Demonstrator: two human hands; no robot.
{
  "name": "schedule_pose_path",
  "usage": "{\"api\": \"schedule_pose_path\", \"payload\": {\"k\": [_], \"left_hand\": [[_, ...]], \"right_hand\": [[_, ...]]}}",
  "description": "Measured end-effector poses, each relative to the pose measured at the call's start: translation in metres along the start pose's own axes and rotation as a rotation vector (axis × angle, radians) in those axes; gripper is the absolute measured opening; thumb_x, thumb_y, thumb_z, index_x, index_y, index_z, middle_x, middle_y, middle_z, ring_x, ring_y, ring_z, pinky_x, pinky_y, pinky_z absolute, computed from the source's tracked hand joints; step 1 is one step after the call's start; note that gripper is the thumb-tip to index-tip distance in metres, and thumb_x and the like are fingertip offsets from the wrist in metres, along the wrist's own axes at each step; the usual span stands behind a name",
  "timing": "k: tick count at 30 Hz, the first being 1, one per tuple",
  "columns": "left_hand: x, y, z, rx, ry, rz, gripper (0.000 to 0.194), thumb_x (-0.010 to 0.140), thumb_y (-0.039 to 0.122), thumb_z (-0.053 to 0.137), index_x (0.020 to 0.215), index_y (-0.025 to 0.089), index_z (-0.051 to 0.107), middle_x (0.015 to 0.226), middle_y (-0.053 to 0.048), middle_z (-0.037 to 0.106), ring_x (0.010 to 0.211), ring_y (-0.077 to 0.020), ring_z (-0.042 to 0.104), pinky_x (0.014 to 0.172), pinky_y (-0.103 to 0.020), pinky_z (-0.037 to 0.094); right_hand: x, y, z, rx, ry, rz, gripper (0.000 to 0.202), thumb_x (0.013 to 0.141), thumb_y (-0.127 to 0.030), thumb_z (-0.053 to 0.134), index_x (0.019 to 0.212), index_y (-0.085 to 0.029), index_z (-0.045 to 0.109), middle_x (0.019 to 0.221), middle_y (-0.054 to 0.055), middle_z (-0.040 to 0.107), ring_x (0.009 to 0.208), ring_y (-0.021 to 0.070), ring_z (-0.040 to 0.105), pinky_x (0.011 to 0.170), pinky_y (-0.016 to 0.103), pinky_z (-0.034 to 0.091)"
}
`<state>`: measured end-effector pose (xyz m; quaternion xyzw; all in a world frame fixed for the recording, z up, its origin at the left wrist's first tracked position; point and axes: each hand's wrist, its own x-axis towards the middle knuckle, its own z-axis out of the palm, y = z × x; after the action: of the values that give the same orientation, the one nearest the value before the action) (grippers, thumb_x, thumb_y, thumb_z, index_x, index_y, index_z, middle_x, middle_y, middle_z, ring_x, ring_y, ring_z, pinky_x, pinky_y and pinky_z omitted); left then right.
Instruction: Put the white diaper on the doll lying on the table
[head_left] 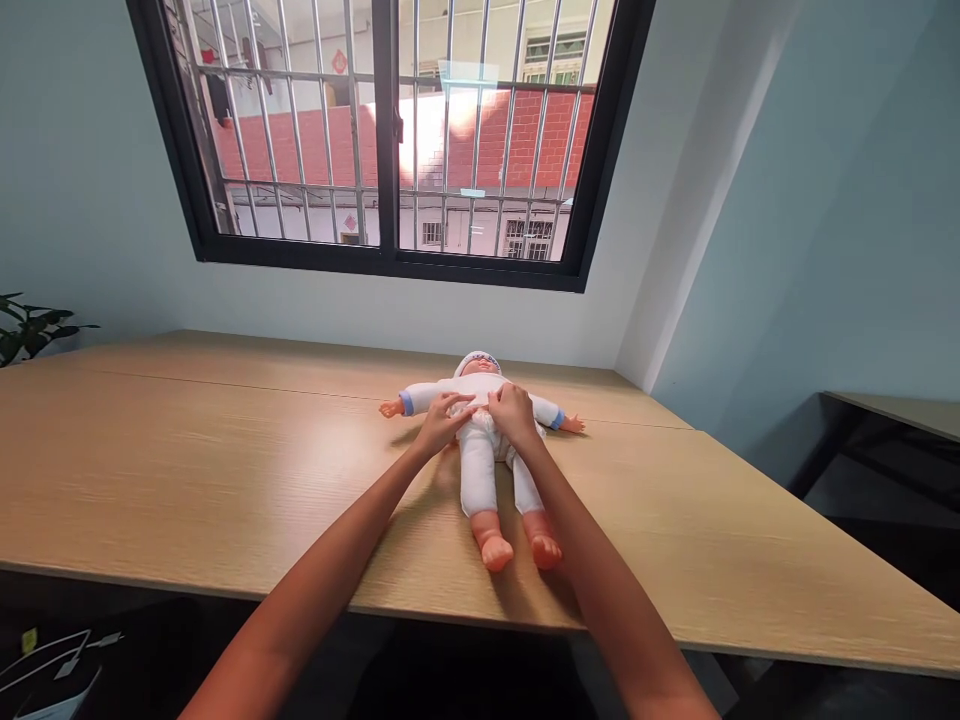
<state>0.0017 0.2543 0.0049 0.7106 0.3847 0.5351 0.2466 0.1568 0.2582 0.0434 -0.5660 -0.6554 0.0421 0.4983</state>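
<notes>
A baby doll [478,485] in a white suit with blue cuffs and a white cap lies on its back, its arms spread and its bare feet towards me. Around its waist and hips is a white ruffled diaper [484,420], partly hidden by my hands. My left hand [444,418] rests at the left side of the doll's waist, fingers stretched out and apart. With curled fingers, my right hand [513,412] pinches the front upper edge of the diaper. My right forearm covers part of the doll's leg on that side.
The doll lies on a wooden table [225,470], near its front edge. Behind stands a wall with a barred, dark-framed window [386,130]. A plant [34,328] is at far left, white cables [67,650] lie low at left, and another table [892,412] stands at right.
</notes>
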Motion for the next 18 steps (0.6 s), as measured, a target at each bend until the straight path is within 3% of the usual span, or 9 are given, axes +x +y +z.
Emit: {"api": "schedule_pose_path", "payload": {"k": [3, 9, 14, 18], "left_hand": [[0.0, 0.001, 0.0, -0.005, -0.014, -0.009, 0.024, 0.089, 0.035, 0.063, 0.106, 0.021, 0.071, 0.123, -0.008, 0.065, 0.121, -0.0238, 0.056, 0.105, -0.038, 0.044], [-0.003, 0.005, -0.001, -0.007, -0.017, -0.025, 0.025, 0.089, 0.034, 0.064, 0.108, 0.02, 0.07, 0.127, -0.01, 0.062, 0.122, -0.026, 0.055, 0.106, -0.038, 0.043], [-0.004, 0.007, -0.002, -0.028, -0.022, -0.041, 0.024, 0.088, 0.038, 0.063, 0.107, 0.024, 0.07, 0.127, -0.007, 0.061, 0.123, -0.0255, 0.054, 0.106, -0.039, 0.042], [-0.005, 0.008, -0.001, -0.047, -0.019, -0.054, 0.026, 0.087, 0.038, 0.065, 0.107, 0.024, 0.07, 0.129, -0.008, 0.06, 0.123, -0.0256, 0.054, 0.107, -0.039, 0.041]], "right_hand": [[0.001, -0.002, -0.004, -0.135, -0.078, 0.022, 0.036, 0.076, -0.013, 0.056, 0.043, -0.02, 0.045, 0.048, 0.006, 0.047, 0.052, 0.0148, 0.042, 0.06, 0.032, 0.029], [0.004, -0.005, -0.01, -0.226, -0.175, 0.029, 0.028, 0.073, -0.012, 0.057, 0.046, -0.017, 0.051, 0.048, 0.003, 0.046, 0.053, 0.0138, 0.042, 0.056, 0.03, 0.028], [0.003, -0.01, -0.014, -0.249, -0.212, 0.045, 0.024, 0.069, -0.007, 0.056, 0.048, -0.016, 0.05, 0.046, -0.001, 0.041, 0.047, 0.0103, 0.036, 0.051, 0.028, 0.022], [0.003, -0.01, -0.014, -0.287, -0.22, 0.036, 0.022, 0.072, -0.009, 0.054, 0.051, -0.016, 0.053, 0.048, 0.001, 0.043, 0.049, 0.0117, 0.038, 0.053, 0.029, 0.025]]}}
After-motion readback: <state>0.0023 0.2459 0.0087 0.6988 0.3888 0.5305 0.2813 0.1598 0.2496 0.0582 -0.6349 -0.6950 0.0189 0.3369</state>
